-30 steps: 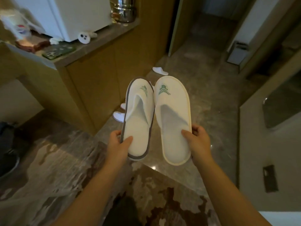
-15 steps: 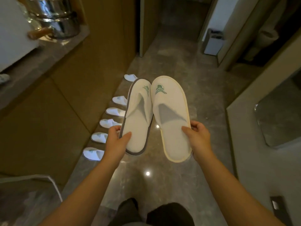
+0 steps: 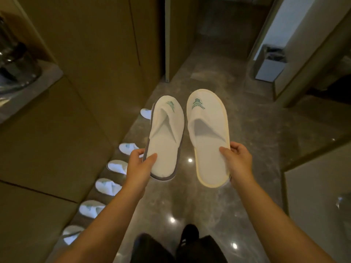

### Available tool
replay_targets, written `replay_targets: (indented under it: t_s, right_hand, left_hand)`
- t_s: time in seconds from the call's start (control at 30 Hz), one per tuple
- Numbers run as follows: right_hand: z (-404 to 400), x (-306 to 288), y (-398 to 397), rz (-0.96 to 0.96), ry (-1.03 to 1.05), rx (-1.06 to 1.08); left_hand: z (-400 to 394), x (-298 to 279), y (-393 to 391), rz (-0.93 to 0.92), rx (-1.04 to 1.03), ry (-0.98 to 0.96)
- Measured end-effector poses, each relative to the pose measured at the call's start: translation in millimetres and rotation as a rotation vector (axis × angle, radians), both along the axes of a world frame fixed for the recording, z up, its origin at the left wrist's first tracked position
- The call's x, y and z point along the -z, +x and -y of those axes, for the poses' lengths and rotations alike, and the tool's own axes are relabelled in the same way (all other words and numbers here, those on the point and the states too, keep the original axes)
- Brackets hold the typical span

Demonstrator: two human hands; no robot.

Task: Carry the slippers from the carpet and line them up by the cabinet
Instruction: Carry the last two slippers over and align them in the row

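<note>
I hold two white slippers in the air over the glossy stone floor. My left hand (image 3: 139, 165) grips the heel of the grey-trimmed slipper (image 3: 166, 135), thumb on its insole. My right hand (image 3: 237, 161) grips the heel edge of the cream-trimmed slipper (image 3: 208, 133) the same way. Both slippers point away from me, toes up, with a small gap between them. The wooden cabinet (image 3: 57, 133) runs along my left. At its foot lies a row of several white slippers (image 3: 117, 167), toes out toward the floor.
A counter top (image 3: 28, 95) with a steel pot sits at the upper left. Ahead, a narrow corridor leads past a door frame (image 3: 167, 44). A white bin (image 3: 269, 67) stands at the far right wall. A low ledge (image 3: 319, 196) borders the floor on my right. My legs show below.
I have walked forward off the carpet onto the stone floor, alongside the cabinet. The two held slippers have drifted slightly apart. More of the slipper row now shows on my left.
</note>
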State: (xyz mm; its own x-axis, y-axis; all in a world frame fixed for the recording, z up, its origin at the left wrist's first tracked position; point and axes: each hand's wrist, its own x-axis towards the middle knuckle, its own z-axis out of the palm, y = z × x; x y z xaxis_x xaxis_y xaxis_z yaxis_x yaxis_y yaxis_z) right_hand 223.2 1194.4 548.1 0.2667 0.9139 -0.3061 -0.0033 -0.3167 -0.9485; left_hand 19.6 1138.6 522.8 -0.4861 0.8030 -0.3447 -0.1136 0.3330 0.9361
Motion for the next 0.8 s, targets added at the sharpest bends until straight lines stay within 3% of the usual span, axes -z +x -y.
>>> replay_targets:
  t_s: [0.27,0.6,0.8]
  right_hand:
    - [-212,19,-39,-0.033,-0.112,-0.138]
    - [-491,65,-135,0.109,-0.209,-0.253]
    - [-610,130,-183,0.134,-0.273,-0.373]
  left_hand:
    - [-171,28,-27,0.028,-0.185,-0.111]
    - [-430,79,-115,0.046,-0.318,-0.213]
    - [-532,121,-147,0.065,-0.374,-0.308]
